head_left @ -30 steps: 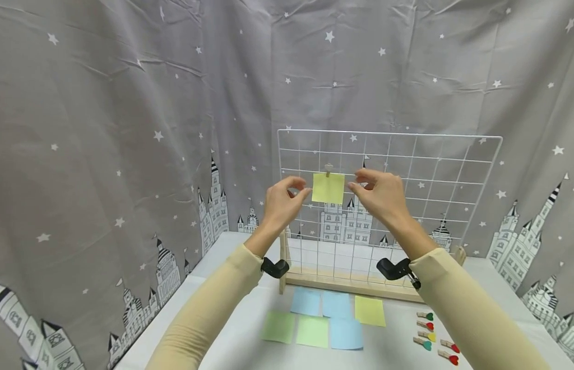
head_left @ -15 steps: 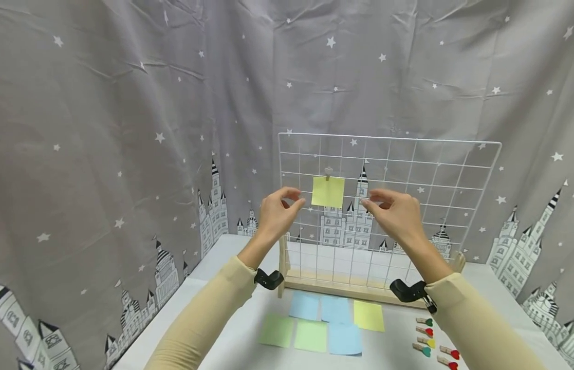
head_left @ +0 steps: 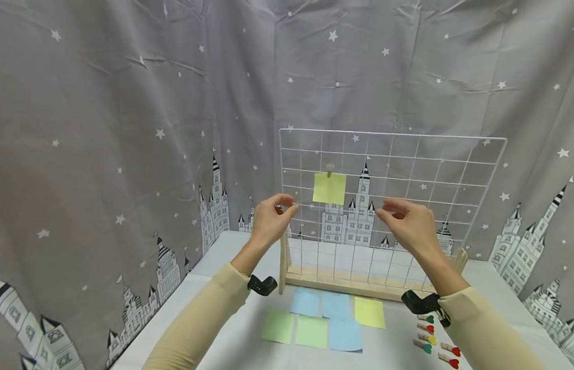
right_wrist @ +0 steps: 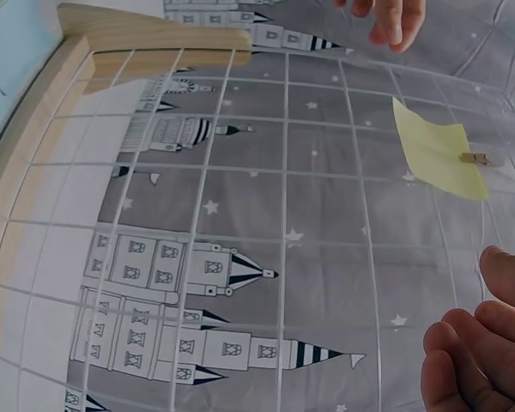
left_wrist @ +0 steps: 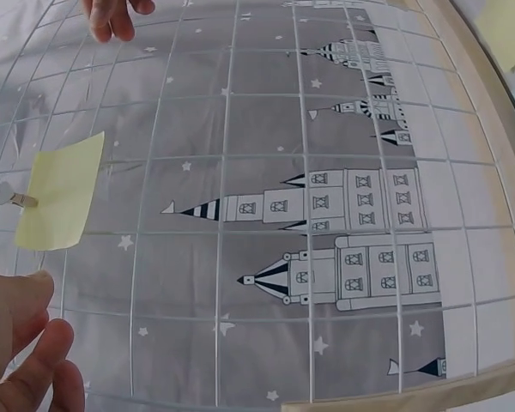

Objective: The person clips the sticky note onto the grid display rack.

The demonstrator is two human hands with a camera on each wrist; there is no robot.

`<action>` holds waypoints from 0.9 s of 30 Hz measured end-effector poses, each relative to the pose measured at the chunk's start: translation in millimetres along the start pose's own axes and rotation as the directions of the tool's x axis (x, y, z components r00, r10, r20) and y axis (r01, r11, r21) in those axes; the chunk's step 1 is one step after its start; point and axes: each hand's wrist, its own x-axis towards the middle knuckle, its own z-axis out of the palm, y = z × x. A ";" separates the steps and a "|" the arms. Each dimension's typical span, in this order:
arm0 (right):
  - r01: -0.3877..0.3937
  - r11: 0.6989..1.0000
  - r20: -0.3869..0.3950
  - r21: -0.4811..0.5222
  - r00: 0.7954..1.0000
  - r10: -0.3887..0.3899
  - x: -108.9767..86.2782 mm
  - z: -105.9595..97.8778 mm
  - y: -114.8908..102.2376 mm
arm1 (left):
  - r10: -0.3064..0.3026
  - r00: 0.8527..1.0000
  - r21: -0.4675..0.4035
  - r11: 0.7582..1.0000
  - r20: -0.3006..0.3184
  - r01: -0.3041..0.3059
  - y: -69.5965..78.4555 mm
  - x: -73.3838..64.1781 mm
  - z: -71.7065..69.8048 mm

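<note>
Both hands are released and raised before a white wire grid. The left hand has its thumb and fingers loosely bent with a gap between them, grasping nothing; it is near the lower left corner of a hung yellow note. The right hand is likewise relaxed and unloaded, to the right of that note and farther from it than the left. Whether either hand touches the wires cannot be confirmed.

The hung yellow note is on the upper left part of the grid, held at its top edge by a wooden clip with a pale end (its lower edge stands out from the wires, as the left wrist view shows). The grid stands upright in a wooden base on a white counter.

In front of the base lie six notes in two rows. The back row, left to right: blue note, second blue note, loose yellow note. The front row: green note, second green note, third blue note. To their right lie six heart-ended clothespins: three red, one yellow, one dark green, one teal. A grey curtain printed with stars and castles hangs behind.
</note>
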 end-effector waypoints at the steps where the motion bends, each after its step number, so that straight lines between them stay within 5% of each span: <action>1: -0.003 1.000 0.003 0.003 1.000 0.003 -1.9 0.3 1.6 | -0.003 1.000 0.002 1.000 0.003 0.003 -1.5 -2.1 -0.2; 27: -0.123 0.991 0.016 -0.049 0.992 0.124 -47.0 -15.5 45.1 | -0.086 0.996 0.003 0.996 0.026 0.086 -37.5 -51.6 -1.1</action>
